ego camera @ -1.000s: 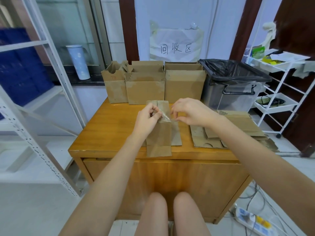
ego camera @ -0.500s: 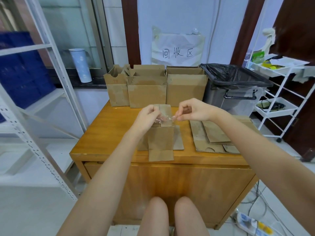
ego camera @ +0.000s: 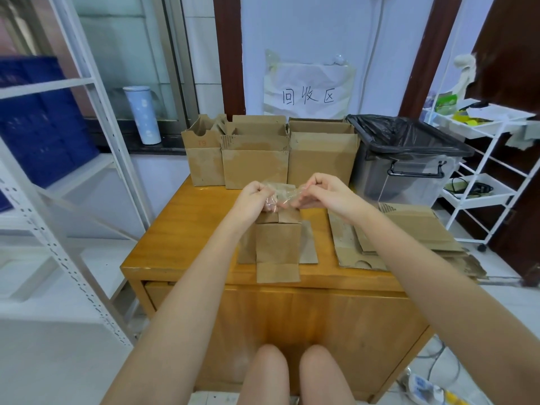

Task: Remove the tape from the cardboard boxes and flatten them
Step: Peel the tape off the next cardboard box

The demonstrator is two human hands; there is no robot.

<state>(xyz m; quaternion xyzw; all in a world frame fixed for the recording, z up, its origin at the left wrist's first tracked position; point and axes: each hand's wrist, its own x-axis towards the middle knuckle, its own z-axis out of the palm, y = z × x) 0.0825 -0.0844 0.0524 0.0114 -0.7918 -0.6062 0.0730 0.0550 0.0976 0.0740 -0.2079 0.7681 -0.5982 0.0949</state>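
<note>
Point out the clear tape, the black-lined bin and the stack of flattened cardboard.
clear tape [ego camera: 282, 195], head view, crumpled middle stretched between both hands
black-lined bin [ego camera: 409, 173], head view, clear front wall
flattened cardboard [ego camera: 415, 229], head view, top sheet

The clear tape [ego camera: 281, 195] is blurring against the small cardboard box [ego camera: 277, 244] behind it; both hands' fingertips are hiding its ends. The power strip [ego camera: 429, 390] is running off the bottom edge.

- A honey-coloured wooden table [ego camera: 187, 229] stood before a pale white wall [ego camera: 306, 30].
- White metal shelving [ego camera: 96, 92] rose on the left.
- A white wire trolley [ego camera: 479, 182] stood right, beside a dark brown door [ego camera: 514, 68].
- The floor [ego camera: 58, 361] was pale.
</note>
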